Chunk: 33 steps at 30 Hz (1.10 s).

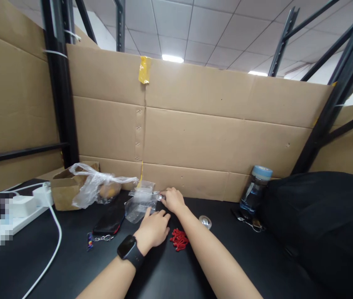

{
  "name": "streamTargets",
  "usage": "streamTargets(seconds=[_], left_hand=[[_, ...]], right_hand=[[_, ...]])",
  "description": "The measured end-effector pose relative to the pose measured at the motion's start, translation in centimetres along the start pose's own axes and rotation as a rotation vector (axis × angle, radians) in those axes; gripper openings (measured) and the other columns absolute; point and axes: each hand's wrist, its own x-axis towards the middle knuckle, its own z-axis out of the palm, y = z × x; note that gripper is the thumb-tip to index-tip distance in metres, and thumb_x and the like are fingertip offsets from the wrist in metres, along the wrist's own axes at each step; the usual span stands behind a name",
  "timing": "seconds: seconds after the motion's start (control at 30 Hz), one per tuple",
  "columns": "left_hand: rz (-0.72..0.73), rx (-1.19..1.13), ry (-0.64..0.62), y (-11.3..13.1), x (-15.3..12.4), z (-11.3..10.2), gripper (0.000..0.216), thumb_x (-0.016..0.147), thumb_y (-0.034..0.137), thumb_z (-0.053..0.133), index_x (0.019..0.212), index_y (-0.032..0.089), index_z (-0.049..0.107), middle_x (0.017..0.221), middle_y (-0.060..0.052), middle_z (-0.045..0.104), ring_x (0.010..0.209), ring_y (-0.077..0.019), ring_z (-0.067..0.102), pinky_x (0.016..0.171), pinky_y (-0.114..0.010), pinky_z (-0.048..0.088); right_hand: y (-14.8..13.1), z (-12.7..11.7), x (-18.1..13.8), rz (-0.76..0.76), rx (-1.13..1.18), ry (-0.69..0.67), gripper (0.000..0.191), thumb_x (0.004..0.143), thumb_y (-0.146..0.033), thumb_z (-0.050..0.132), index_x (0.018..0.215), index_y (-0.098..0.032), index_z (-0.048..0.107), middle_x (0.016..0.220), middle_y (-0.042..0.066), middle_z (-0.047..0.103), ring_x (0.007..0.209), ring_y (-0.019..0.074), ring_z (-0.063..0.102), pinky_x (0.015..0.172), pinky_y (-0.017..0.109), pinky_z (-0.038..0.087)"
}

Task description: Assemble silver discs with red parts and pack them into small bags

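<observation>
My left hand, with a black smartwatch on its wrist, lies on the black table with fingers curled loosely, its fingertips touching a small clear plastic bag. My right hand reaches further back and pinches the right edge of the clear plastic, close to the cardboard wall. A small heap of red bands lies on the table between my two forearms.
A black pouch and a keyring lie left of my hands. Behind them are a brown paper bag with a crumpled plastic bag. A white power strip sits far left; a water bottle, a small round metal object and a black backpack sit right.
</observation>
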Motion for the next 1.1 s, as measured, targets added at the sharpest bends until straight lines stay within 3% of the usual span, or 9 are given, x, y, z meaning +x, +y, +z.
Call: streamTargets(seconds=[0.17,0.27,0.33,0.5,0.67,0.8,0.97,1.1], left_hand=[[0.033,-0.027,0.038,-1.4,0.4,-1.3,0.035,0.084,0.022,0.053,0.115,0.026,0.068,0.118,-0.01,0.07,0.11,-0.0324,0.065,0.106,-0.056,0.033],[0.025,-0.013,0.128,-3.3,0.2,-2.9,0.045,0.073,0.007,0.055,0.11,0.028,0.068,0.122,-0.006,0.068,0.116,-0.0278,0.062,0.097,-0.043,0.039],[-0.046,0.047,0.163,-4.6,0.0,-3.5,0.05,0.067,0.003,0.058,0.11,0.028,0.067,0.12,-0.007,0.069,0.116,-0.029,0.062,0.094,-0.042,0.039],[-0.149,0.117,0.17,-6.4,0.0,-3.0,0.033,0.078,0.005,0.054,0.097,0.026,0.072,0.107,-0.008,0.074,0.109,-0.0298,0.064,0.09,-0.042,0.036],[-0.217,0.126,0.192,-6.9,0.4,-2.6,0.022,0.084,0.014,0.055,0.084,0.025,0.074,0.09,-0.007,0.076,0.096,-0.0276,0.066,0.088,-0.041,0.032],[-0.214,0.14,0.305,-6.1,0.3,-3.2,0.024,0.09,0.021,0.05,0.083,0.024,0.073,0.086,-0.008,0.076,0.091,-0.0264,0.065,0.089,-0.042,0.03],[-0.107,0.098,0.534,-2.4,1.0,-2.7,0.032,0.1,0.031,0.041,0.1,0.027,0.073,0.108,-0.009,0.074,0.111,-0.0291,0.055,0.097,-0.046,0.026],[0.033,0.022,0.467,0.4,2.6,-0.6,0.033,0.101,0.028,0.041,0.106,0.031,0.073,0.111,-0.008,0.073,0.117,-0.0296,0.051,0.102,-0.048,0.024]], right_hand=[[0.8,-0.9,-1.2,0.0,0.114,0.024,0.034,0.092,-0.037,0.058,0.122,-0.027,0.069,0.116,0.009,0.068,0.11,0.0242,0.062,0.091,0.033,0.047],[2.9,-2.2,-3.5,0.017,0.196,0.045,0.029,0.09,-0.031,0.059,0.115,-0.025,0.071,0.112,0.007,0.069,0.108,0.0226,0.064,0.09,0.031,0.047],[4.9,-3.0,-5.5,0.042,0.23,0.054,0.026,0.088,-0.029,0.061,0.111,-0.024,0.072,0.11,0.007,0.07,0.104,0.0217,0.064,0.089,0.03,0.047],[9.3,-4.4,-11.2,0.076,0.312,0.042,0.023,0.082,-0.023,0.067,0.104,-0.023,0.075,0.105,0.006,0.07,0.093,0.0195,0.065,0.083,0.029,0.048],[11.2,-5.3,-15.6,0.095,0.446,0.13,0.024,0.083,-0.027,0.068,0.106,-0.021,0.074,0.106,0.008,0.07,0.095,0.0199,0.065,0.088,0.032,0.049],[12.1,-5.4,-16.6,0.106,0.493,0.13,0.037,0.08,-0.035,0.074,0.115,-0.021,0.071,0.119,0.01,0.067,0.109,0.024,0.063,0.098,0.038,0.047],[12.2,-4.7,-16.1,0.054,0.509,0.045,0.049,0.072,-0.029,0.08,0.119,-0.022,0.07,0.123,0.01,0.067,0.114,0.0252,0.063,0.103,0.038,0.045],[11.8,-4.4,-15.9,0.049,0.507,0.004,0.045,0.072,-0.028,0.08,0.116,-0.021,0.072,0.117,0.008,0.07,0.107,0.0235,0.066,0.098,0.035,0.048]])
